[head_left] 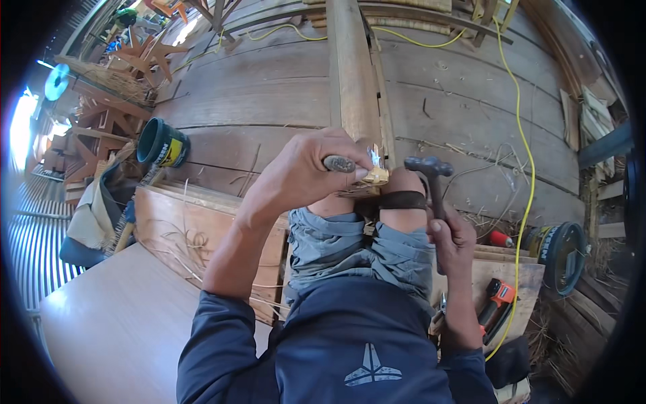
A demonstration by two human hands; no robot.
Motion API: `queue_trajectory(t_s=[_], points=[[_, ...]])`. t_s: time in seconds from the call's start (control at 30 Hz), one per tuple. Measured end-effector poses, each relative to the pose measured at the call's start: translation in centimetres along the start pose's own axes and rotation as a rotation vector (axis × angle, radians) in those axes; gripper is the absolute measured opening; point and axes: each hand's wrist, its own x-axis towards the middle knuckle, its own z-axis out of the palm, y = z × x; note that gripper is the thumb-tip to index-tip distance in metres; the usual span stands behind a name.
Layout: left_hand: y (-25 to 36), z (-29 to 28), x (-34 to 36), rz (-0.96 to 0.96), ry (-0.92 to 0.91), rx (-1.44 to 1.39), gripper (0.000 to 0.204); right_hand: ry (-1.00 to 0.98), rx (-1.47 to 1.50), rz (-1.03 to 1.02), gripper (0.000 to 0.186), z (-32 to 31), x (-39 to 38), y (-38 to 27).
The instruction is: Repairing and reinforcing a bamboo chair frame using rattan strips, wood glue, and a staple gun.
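Observation:
My right hand is wrapped round the handle of a hammer, its dark metal head raised beside my right knee. My left hand is closed on a chisel-like tool; only its grey, worn round end shows, so its exact kind is unclear. Just beyond those fingers, a small yellow-and-shiny piece sits at the near end of a long wooden beam running away from me. A black strap passes across my right leg, near the beam's end.
A dark green bucket stands at left, another bucket at right. An orange-and-black power tool lies on a board. A yellow cord crosses the plank floor. Wooden stars and a fan stand far left.

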Motion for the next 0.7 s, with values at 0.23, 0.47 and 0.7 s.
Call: queue_trajectory(t_s=[0.23,0.47,0.7], points=[[-1.1,0.9,-0.8,0.166,0.073,0.079,0.020,0.139,-0.053,0.022,0.029,-1.5,-1.7,2.7],[-1.3,3.1,-2.2,0.186,0.239,0.285,0.034,0.302,-0.498,0.240,0.022,-8.3,-6.5,12.2],[-2.3,4.6,-2.6,0.250,0.456,0.326,0.032,0.523,-1.024,0.459,0.030,-8.9,-15.1,16.7]])
